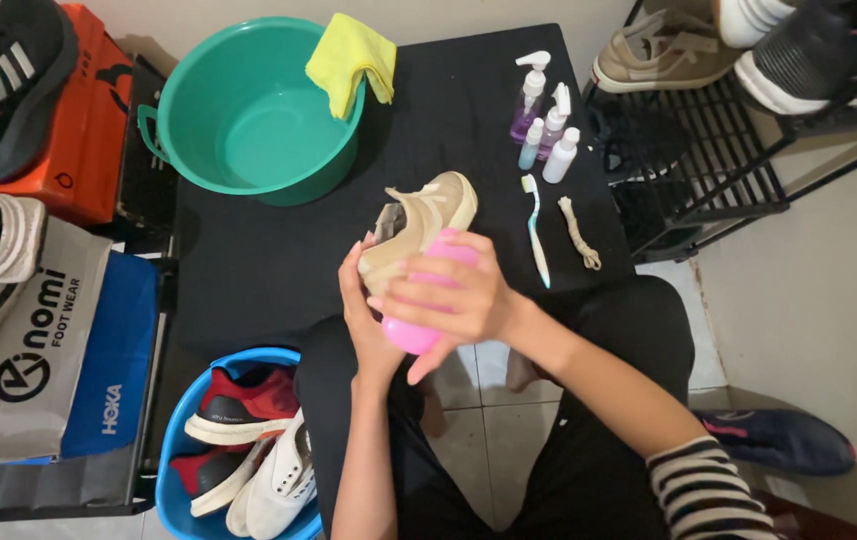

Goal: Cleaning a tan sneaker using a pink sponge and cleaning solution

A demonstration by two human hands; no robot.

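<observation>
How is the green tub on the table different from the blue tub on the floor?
The green tub sits up on the black table; the blue tub stands on the floor beside the person's leg. The green tub holds no shoes and has a yellow cloth draped over its rim; the blue tub holds red shoes and white shoes. Both are round plastic tubs.

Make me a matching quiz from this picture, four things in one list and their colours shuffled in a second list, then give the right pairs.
Things:
1. basin
2. cloth
3. shoe held in the left hand
4. brush under the right hand

Colours:
A. pink
B. tan
C. green
D. yellow

Pairs: 1-C, 2-D, 3-B, 4-A
</observation>
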